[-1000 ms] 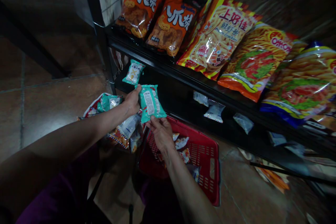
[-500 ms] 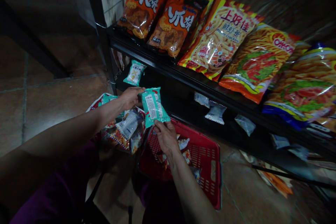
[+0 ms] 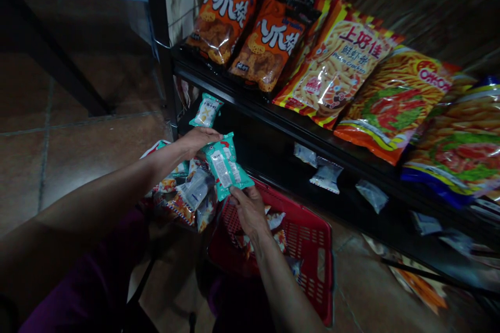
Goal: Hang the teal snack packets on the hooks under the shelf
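Observation:
A small teal snack packet [image 3: 226, 166] is held up in front of the lower shelf, its white label facing me. My left hand [image 3: 199, 140] grips its upper left corner with curled fingers. My right hand [image 3: 248, 208] pinches its lower edge from below. Another teal packet [image 3: 206, 111] leans at the left end of the lower shelf, just above my left hand. Under my hands lies a heap of mixed snack packets [image 3: 187, 192] on the floor.
A red plastic basket [image 3: 308, 255] with a few packets stands on the tiled floor below my right hand. The black shelf rack [image 3: 273, 114] carries large orange and yellow snack bags on top and small pale packets [image 3: 326, 177] on the lower shelf.
The teal packet has tilted a little and dropped slightly while both hands keep hold. The view has shifted, so everything sits further right and lower.

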`<state>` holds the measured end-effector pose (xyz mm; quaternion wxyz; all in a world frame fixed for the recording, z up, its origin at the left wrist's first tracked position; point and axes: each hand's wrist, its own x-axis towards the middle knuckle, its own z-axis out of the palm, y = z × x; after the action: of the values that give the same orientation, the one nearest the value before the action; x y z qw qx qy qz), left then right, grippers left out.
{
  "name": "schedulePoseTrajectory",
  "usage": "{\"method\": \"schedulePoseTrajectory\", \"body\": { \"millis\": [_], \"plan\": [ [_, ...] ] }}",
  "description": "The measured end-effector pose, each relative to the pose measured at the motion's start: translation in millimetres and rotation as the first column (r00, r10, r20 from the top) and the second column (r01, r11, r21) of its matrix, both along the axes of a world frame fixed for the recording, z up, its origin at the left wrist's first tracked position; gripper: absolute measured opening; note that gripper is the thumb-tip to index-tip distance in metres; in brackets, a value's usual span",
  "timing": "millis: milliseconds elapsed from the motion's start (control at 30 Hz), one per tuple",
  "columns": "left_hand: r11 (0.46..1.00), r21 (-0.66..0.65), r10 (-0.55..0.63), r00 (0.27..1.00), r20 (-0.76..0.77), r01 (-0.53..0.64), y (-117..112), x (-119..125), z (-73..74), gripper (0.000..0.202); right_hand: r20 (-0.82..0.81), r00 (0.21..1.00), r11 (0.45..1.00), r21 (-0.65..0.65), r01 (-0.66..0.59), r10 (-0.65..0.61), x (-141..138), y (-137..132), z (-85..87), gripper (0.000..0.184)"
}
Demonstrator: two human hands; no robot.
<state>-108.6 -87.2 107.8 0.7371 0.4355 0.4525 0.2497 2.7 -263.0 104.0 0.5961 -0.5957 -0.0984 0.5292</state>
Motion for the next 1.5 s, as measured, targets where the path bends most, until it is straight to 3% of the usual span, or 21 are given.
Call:
{"method": "schedulePoseTrajectory", "body": {
  "millis": [233, 400, 533, 667, 867, 1067, 1267, 1400, 1500],
  "plan": [
    [0.997, 0.002, 0.075, 0.994, -0.075, -0.075, -4, 3, 8.4, 0.014, 0.052, 0.999, 1.000, 0.011, -0.015, 0.014, 3, 2, -5.5, 0.030],
    [0.994, 0.097, 0.062, 0.995, -0.072, -0.055, -2, 2, 6.9, 0.015, 0.170, 0.982, 0.993, 0.070, -0.092, 0.079, 6, 0, -15.2, 0.022],
    [0.986, 0.158, 0.068, 0.995, -0.072, -0.056, -2, 3, 6.7, 0.017, 0.159, 0.987, 0.996, 0.087, -0.009, -0.005, 9, 1, -12.8, 0.029],
    [0.988, 0.140, 0.075, 0.990, -0.118, -0.059, -5, 6, 8.8, 0.013, 0.122, 0.987, 0.991, 0.088, 0.096, -0.106, 11, 5, -4.8, 0.036],
    [0.990, 0.141, 0.015, 0.995, -0.095, -0.001, -5, 5, 10.2, 0.007, 0.175, 0.978, 0.990, 0.098, 0.100, -0.116, 16, 6, -4.9, 0.031],
    [0.967, 0.216, -0.122, 0.991, -0.057, 0.132, -3, 0, 10.6, 0.016, 0.408, 0.908, 0.987, 0.158, 0.034, -0.097, 20, 1, -8.1, 0.026],
    [0.983, 0.183, -0.023, 0.999, -0.040, 0.030, -7, 2, 14.2, 0.020, 0.506, 0.862, 0.993, 0.115, -0.019, -0.042, 20, -2, -7.6, 0.027],
    [0.993, 0.081, 0.085, 0.996, -0.016, -0.083, -9, 6, 16.8, 0.016, 0.469, 0.882, 0.994, 0.114, -0.005, -0.050, 16, -1, -3.1, 0.031],
    [0.987, 0.087, 0.133, 0.991, -0.011, -0.132, -10, 9, 16.0, 0.016, 0.446, 0.893, 0.991, 0.136, 0.001, -0.062, 12, -1, 0.0, 0.030]
  ]
}}
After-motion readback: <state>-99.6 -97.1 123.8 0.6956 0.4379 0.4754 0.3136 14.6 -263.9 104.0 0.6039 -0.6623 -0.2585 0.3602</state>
